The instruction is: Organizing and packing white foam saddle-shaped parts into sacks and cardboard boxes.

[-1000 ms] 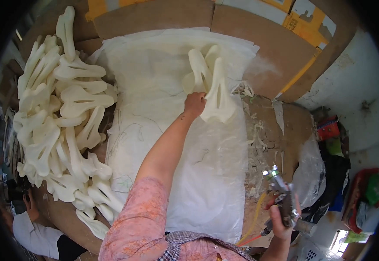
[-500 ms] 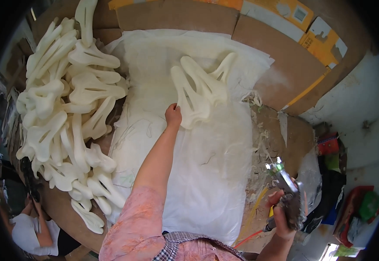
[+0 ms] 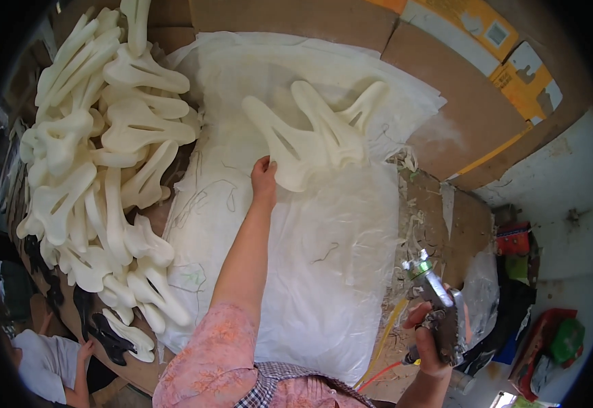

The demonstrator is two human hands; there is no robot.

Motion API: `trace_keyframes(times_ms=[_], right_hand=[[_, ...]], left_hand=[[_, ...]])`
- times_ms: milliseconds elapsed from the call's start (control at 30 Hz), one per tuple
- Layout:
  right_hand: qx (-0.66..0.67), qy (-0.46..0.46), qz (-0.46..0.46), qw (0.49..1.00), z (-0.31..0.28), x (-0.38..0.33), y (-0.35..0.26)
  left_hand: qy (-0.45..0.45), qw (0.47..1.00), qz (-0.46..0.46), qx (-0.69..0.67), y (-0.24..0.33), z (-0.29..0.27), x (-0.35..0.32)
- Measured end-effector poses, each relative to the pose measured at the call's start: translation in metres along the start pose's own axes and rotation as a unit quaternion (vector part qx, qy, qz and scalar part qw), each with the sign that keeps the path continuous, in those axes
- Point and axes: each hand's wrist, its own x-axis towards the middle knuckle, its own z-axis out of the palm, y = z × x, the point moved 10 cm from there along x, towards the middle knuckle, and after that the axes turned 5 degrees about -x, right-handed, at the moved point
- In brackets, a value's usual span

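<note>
Leftmost pale slotted piece (image 3: 298,168) tips further left than half a second ago, fanned away from two neighbouring pieces (image 3: 349,141). Your left hand (image 3: 264,181) pinches its lower-left edge, thumb and fingers closed on it. All three lie near far end of white plastic sheet (image 3: 310,285). Your right hand (image 3: 434,356), curled closed, grips spray gun (image 3: 438,289), right of sheet. Heaped similar pieces (image 3: 58,204) sit left.
</note>
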Motion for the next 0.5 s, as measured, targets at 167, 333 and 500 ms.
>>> trace_keyframes(times_ms=[167,333,500], right_hand=[[0.001,0.056,0.006,0.998,-0.021,-0.003,0.018],[0.045,0.1,0.059,0.992,-0.034,-0.024,0.041],[0.05,0.113,0.093,0.988,-0.045,-0.035,0.048]], left_hand=[[-0.154,0.984,-0.01,-0.092,-0.001,0.11,-0.011],[-0.084,0.992,0.057,0.079,-0.008,0.128,0.027],[-0.171,0.982,0.011,-0.085,-0.033,0.157,-0.007]])
